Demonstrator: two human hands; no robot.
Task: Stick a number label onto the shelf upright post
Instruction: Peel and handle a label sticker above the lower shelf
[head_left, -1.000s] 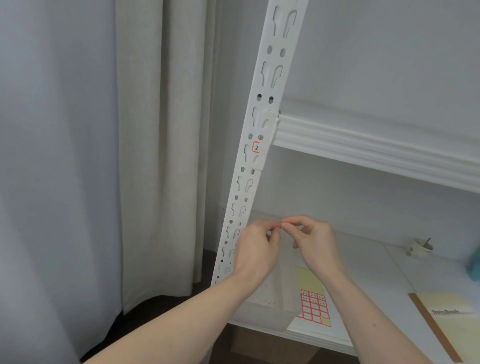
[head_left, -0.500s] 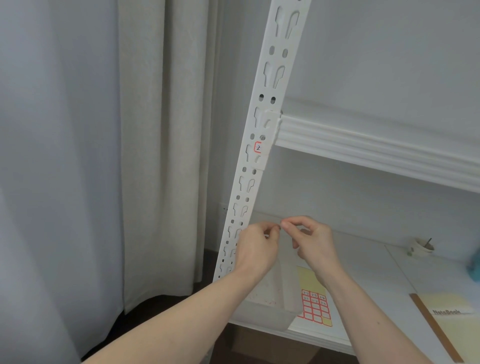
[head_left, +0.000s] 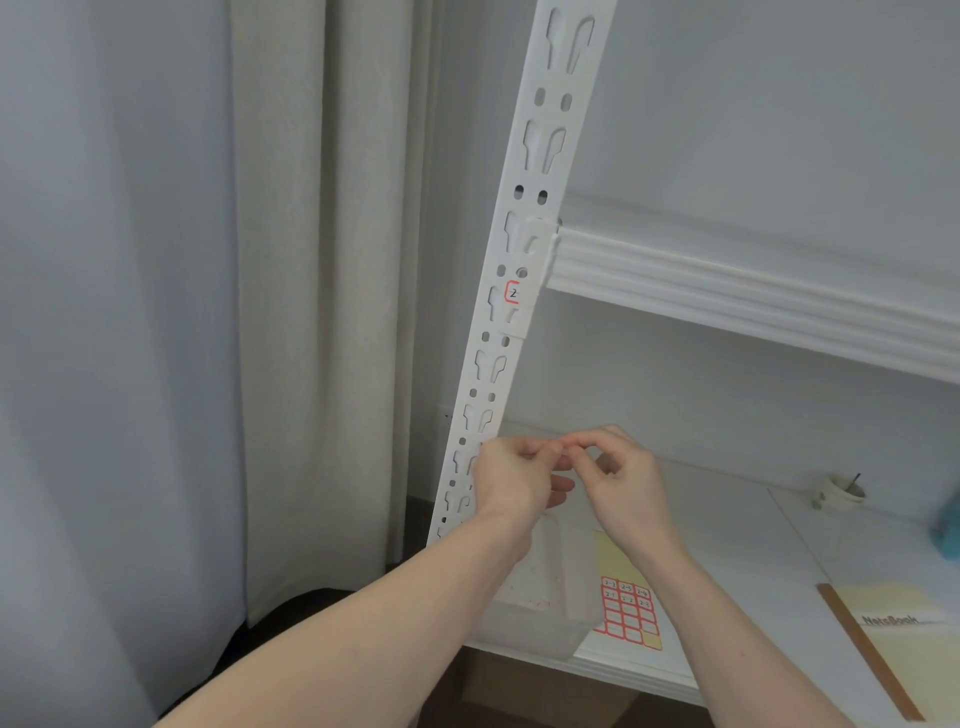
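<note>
The shelf upright post (head_left: 524, 249), white and punched with keyhole slots, rose at a lean from lower left to the top edge of the view. A red-bordered number label (head_left: 512, 293) marked "2" was already stuck to it just below the junction with the upper shelf beam (head_left: 727, 291).

Both hands were raised in front of the lower part of the post, fingertips meeting. The left hand (head_left: 511, 480) had its thumb and forefinger curled together in a pinch; the right hand (head_left: 621, 480) did the same, its forefinger and thumb drawn up against those of the left. Something small and pale was held between the two pinches, but it was too small to identify; whether it was a label could not be told. Neither hand touched the post, as far as the view showed.

Below the hands, on the lower shelf board (head_left: 753, 545), lay a yellow-backed label sheet (head_left: 628, 613) with a grid of red-bordered labels, the top rows bearing handwritten numbers. A translucent plastic box (head_left: 540, 597) stood just beside the sheet, at the front left corner of the board, partly hidden by the left forearm. Further right lay a notebook (head_left: 898, 634) with a brown spine strip. A small pale cup (head_left: 839, 491) stood near the back of the board. A curtain (head_left: 311, 312) hung to the left of the post.
</note>
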